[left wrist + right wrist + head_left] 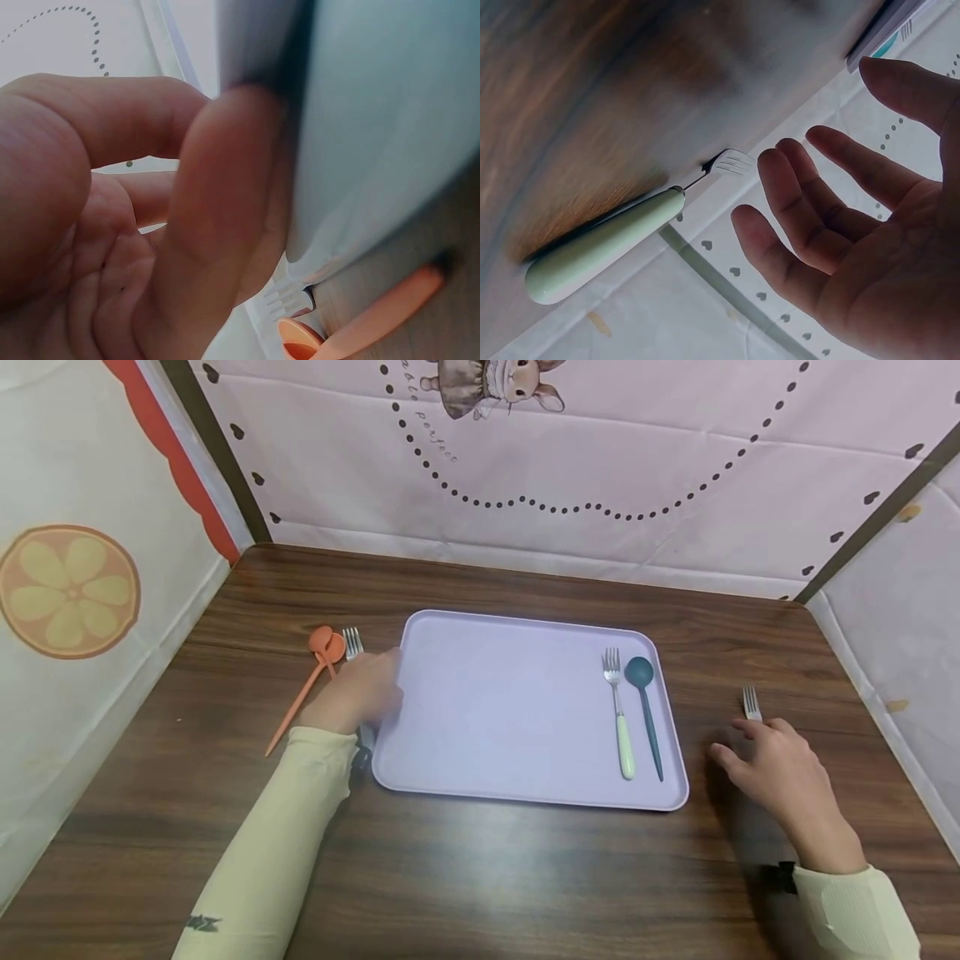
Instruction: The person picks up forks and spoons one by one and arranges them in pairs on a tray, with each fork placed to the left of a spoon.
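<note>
The left hand (358, 692), with bent fingers, is over the left edge of the pale purple tray (502, 718). Close up in the left wrist view, its fingertips (232, 142) lie against a blurred pale surface (375, 127); whether they grip it is unclear. A fork (353, 642) and two orange spoons (321, 639) lie by this hand, the fork's handle hidden in the head view. The right hand (783, 770) hovers by another fork (752, 703), its fingers apart and loosely bent. That fork's green handle (604, 247) shows untouched in the right wrist view.
On the tray's right side a fork with a green handle (625, 747) lies beside a dark teal spoon (640, 672). Printed cloth (570, 460) stands behind the brown wooden table (480, 877) and along both sides.
</note>
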The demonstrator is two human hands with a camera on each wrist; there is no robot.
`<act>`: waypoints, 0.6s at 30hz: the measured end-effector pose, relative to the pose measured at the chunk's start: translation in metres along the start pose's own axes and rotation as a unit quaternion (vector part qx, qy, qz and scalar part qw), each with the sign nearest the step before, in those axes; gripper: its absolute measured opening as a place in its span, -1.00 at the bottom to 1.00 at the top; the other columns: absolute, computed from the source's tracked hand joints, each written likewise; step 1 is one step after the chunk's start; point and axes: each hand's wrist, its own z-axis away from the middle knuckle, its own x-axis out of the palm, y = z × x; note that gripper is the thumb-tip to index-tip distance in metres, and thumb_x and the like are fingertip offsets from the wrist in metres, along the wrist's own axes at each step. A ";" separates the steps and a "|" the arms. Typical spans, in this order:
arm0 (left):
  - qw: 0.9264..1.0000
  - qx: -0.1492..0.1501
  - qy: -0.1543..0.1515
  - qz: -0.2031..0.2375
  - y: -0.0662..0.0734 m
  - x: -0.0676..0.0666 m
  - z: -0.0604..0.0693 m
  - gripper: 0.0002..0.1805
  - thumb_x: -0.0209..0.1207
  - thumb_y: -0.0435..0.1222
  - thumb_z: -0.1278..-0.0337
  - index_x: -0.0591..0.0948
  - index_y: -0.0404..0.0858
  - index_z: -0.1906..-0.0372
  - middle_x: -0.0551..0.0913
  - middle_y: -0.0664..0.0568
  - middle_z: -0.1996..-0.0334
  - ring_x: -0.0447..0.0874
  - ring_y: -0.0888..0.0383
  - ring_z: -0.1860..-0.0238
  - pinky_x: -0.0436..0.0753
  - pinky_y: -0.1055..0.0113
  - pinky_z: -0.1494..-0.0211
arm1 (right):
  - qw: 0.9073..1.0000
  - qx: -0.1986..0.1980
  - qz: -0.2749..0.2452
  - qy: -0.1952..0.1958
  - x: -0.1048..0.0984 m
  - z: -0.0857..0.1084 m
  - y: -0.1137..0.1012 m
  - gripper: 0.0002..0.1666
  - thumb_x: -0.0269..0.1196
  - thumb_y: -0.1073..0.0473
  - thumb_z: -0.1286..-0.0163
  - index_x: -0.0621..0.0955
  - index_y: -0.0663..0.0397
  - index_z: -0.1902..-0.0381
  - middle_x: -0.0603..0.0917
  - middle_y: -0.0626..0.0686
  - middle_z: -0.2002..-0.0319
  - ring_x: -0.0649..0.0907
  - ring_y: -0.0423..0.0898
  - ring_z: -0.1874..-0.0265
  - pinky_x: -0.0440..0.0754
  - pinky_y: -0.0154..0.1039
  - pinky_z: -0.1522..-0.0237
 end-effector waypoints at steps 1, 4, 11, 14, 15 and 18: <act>1.000 0.000 0.000 0.000 0.000 0.000 0.000 -0.64 0.02 -0.47 -0.13 0.45 -0.47 -0.06 0.57 -0.28 0.30 0.57 -0.15 0.31 0.56 0.10 0.35 | 1.000 0.002 0.001 -0.001 0.000 0.000 0.000 -0.39 0.34 0.07 -0.31 0.56 0.46 -0.13 0.50 0.56 -0.01 0.50 0.50 0.03 0.45 0.40 0.13; 1.000 0.000 0.000 -0.001 -0.001 0.001 -0.001 -0.66 0.02 -0.47 -0.13 0.46 -0.47 -0.04 0.57 -0.27 0.31 0.57 -0.15 0.31 0.56 0.11 0.36 | 1.000 0.012 0.003 -0.006 -0.001 0.000 0.002 -0.38 0.33 0.06 -0.31 0.55 0.46 -0.14 0.47 0.58 -0.03 0.48 0.50 0.01 0.45 0.41 0.14; 1.000 0.007 0.000 -0.008 -0.001 -0.002 -0.001 -0.63 0.01 -0.48 -0.12 0.46 -0.50 -0.06 0.57 -0.27 0.31 0.56 -0.15 0.29 0.57 0.05 0.26 | 0.999 0.043 0.005 -0.018 -0.004 0.002 0.006 -0.31 0.31 0.02 -0.32 0.49 0.49 -0.19 0.33 0.65 -0.10 0.39 0.59 -0.04 0.45 0.46 0.22; 1.000 0.005 -0.003 -0.005 0.000 -0.003 0.000 -0.63 0.00 -0.48 -0.14 0.46 -0.50 -0.07 0.57 -0.27 0.31 0.57 -0.15 0.30 0.58 0.08 0.29 | 0.998 0.050 0.006 -0.023 -0.004 0.003 0.008 -0.28 0.30 0.01 -0.33 0.46 0.48 -0.23 0.30 0.65 -0.12 0.37 0.60 -0.06 0.44 0.47 0.22; 1.000 0.003 -0.005 -0.003 0.001 -0.003 0.000 -0.62 0.01 -0.48 -0.15 0.45 -0.50 -0.09 0.57 -0.27 0.30 0.57 -0.15 0.31 0.58 0.09 0.32 | 0.998 0.052 0.008 -0.026 -0.004 0.003 0.009 -0.27 0.29 0.00 -0.33 0.45 0.48 -0.24 0.30 0.65 -0.12 0.37 0.61 -0.06 0.44 0.47 0.21; 1.000 0.000 -0.007 0.003 0.002 -0.004 0.000 -0.61 0.01 -0.47 -0.16 0.45 -0.49 -0.11 0.58 -0.27 0.28 0.58 -0.14 0.31 0.57 0.13 0.37 | 0.997 0.059 0.013 -0.042 -0.005 0.003 0.011 -0.24 0.27 -0.02 -0.35 0.41 0.48 -0.27 0.28 0.66 -0.14 0.37 0.61 -0.06 0.45 0.48 0.20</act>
